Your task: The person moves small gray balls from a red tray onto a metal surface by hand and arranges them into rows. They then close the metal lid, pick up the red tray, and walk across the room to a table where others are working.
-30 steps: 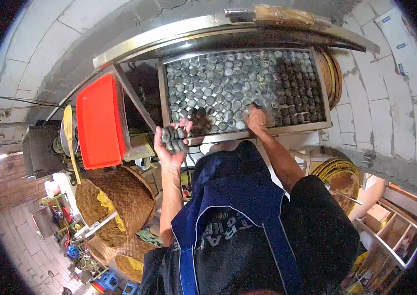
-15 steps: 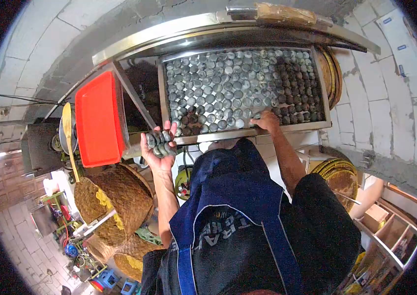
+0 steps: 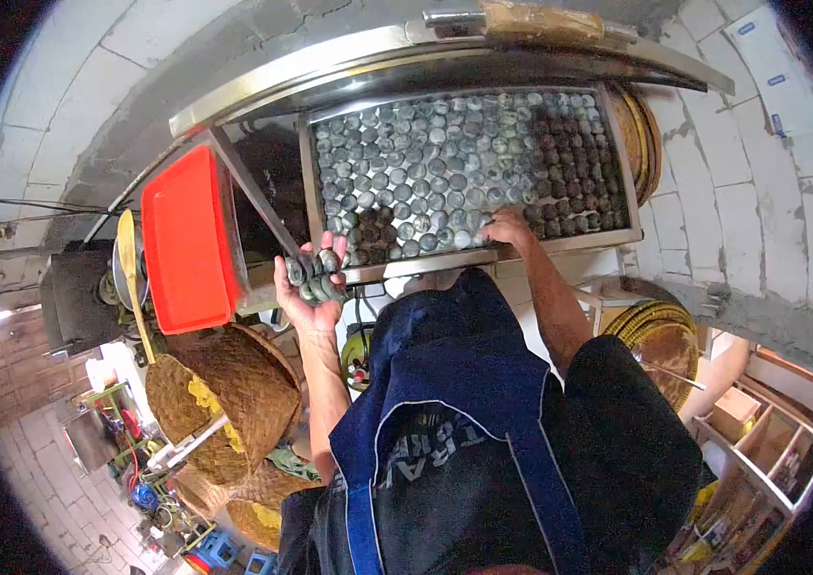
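My left hand [image 3: 313,292] is palm up in front of the tray's lower left corner. Its fingers curl round several small round grey-green cakes [image 3: 318,278], stacked on their edges. At the front edge of a wide metal-framed tray [image 3: 483,257], my right hand [image 3: 510,228] points down with its fingertips together on a cake, mostly hidden by the fingers. Rows of flat round grey-green cakes [image 3: 406,182] cover the tray. Those on the right [image 3: 569,172] and a small group at lower left [image 3: 375,228] look darker brown.
A red plastic tray [image 3: 188,240] stands upright at left beside a wooden spatula [image 3: 136,287]. Woven baskets [image 3: 234,393] sit below it. Round woven trays [image 3: 661,335] lean at right, near a compartment shelf [image 3: 761,441]. A metal lid edge [image 3: 330,65] runs behind the tray.
My right hand has shifted slightly left along the tray's front edge. The left hand still holds its stack in nearly the same spot. The whole view has tilted a little.
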Demonstrator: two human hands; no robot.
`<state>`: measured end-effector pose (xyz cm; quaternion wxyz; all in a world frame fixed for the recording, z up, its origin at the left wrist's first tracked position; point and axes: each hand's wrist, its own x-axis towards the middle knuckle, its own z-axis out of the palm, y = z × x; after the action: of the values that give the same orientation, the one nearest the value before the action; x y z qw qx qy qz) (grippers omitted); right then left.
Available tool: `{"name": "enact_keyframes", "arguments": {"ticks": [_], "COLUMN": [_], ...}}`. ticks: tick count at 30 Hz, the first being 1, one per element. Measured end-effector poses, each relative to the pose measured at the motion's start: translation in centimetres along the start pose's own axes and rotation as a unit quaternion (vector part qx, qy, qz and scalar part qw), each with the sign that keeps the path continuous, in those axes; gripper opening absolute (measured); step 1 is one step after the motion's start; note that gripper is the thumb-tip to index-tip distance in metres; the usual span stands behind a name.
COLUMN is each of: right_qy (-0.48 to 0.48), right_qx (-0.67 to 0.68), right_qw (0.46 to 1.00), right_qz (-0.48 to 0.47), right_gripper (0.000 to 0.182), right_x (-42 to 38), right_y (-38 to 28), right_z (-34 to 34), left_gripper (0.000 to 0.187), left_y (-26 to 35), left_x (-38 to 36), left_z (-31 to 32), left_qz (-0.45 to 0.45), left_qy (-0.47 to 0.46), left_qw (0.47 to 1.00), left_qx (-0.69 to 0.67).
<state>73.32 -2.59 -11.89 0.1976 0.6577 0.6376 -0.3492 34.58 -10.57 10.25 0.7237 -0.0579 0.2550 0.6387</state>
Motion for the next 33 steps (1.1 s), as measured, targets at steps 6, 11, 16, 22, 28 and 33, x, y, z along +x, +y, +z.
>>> {"name": "enact_keyframes", "arguments": {"ticks": [6, 11, 16, 22, 28, 33], "right_qy": [0.074, 0.270, 0.331, -0.013, 0.054, 0.428], "right_qx": [0.086, 0.125, 0.140, 0.549, 0.658, 0.334], "right_qw": [0.993, 0.954, 0.932, 0.793, 0.714, 0.833], "right_qz": [0.032, -0.040, -0.052, -0.263, -0.234, -0.104], "right_gripper": [0.063, 0.038, 0.037, 0.068, 0.036, 0.030], "right_x": [-0.5, -0.1, -0.4, -12.4, -11.8, -4.5], "right_y": [1.5, 2.2, 0.5, -11.8, -11.8, -0.9], "right_z": [0.2, 1.6, 1.4, -4.7, -4.0, -0.6], "left_gripper": [0.052, 0.051, 0.048, 0.042, 0.042, 0.039], "left_y": [0.0, -0.8, -3.2, -7.8, -10.3, -8.5], "left_x": [-0.3, 0.0, 1.5, 4.6, 6.1, 5.1], "left_z": [-0.5, 0.2, 1.1, 1.0, 0.6, 0.2], "left_qz": [0.007, -0.035, -0.089, -0.119, -0.160, -0.168], "left_qy": [-0.031, 0.005, 0.022, 0.046, 0.021, 0.035], "left_qw": [0.998, 0.995, 0.992, 0.979, 0.964, 0.960], "left_qx": [0.048, 0.088, 0.088, 0.160, 0.210, 0.220]}}
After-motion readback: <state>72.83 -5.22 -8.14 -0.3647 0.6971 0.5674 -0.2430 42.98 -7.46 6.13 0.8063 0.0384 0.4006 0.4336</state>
